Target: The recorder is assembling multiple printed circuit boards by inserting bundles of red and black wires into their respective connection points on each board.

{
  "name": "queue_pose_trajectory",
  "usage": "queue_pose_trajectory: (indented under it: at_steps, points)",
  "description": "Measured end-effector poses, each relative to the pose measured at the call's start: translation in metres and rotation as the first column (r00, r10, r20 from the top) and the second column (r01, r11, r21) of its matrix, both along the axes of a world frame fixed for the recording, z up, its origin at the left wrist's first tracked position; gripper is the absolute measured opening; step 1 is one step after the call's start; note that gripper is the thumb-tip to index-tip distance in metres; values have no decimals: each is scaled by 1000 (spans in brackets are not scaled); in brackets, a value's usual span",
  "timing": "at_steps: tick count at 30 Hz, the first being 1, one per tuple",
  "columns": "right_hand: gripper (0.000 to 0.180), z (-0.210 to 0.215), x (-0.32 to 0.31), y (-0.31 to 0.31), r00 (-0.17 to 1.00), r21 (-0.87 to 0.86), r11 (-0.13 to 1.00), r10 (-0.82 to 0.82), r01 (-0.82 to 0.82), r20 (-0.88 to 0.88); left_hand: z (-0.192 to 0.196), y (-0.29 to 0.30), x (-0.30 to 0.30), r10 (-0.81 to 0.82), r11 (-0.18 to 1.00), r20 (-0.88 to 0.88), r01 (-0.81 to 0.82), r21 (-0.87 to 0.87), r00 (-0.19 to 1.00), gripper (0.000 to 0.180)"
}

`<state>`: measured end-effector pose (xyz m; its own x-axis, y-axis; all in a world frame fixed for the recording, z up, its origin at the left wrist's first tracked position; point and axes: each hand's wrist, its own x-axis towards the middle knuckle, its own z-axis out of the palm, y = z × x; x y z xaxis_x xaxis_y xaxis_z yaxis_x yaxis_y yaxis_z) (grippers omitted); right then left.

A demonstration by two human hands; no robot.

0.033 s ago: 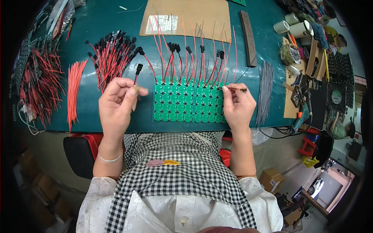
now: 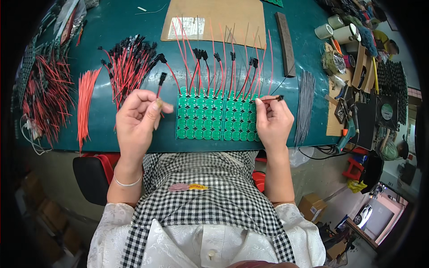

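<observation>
Near frame centre, left hand (image 2: 140,114) pinches a red wire lead (image 2: 160,85); right hand (image 2: 273,120) pinches a thin tool (image 2: 271,99), both poised over the green board panel (image 2: 216,119) for easy reach.

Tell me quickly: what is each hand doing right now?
Left hand: fingers pinched on a red-and-black wire lead.
Right hand: fingers pinched on a thin wire above the green circuit panel.
</observation>
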<state>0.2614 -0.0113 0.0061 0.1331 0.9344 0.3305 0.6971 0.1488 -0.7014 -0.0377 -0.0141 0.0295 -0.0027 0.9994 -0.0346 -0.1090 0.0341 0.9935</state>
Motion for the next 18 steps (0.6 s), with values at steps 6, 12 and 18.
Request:
queue_pose_trajectory:
  at_steps: [6, 12, 18]
  points:
    - [18, -1, -8, 13, 988, 8, 1000, -12, 11, 151, 6, -14, 28, -180, 980, 113, 188, -67, 977, 5]
    - [11, 2, -12, 4, 995, 18, 998, -63, 65, -81, 3, -16, 52, -342, 933, 161, 355, -57, 926, 7]
    - [14, 43, -32, -23, 580, -108, 854, 248, -509, -776, 7, -20, 70, -444, 883, 120, 456, -109, 888, 11]
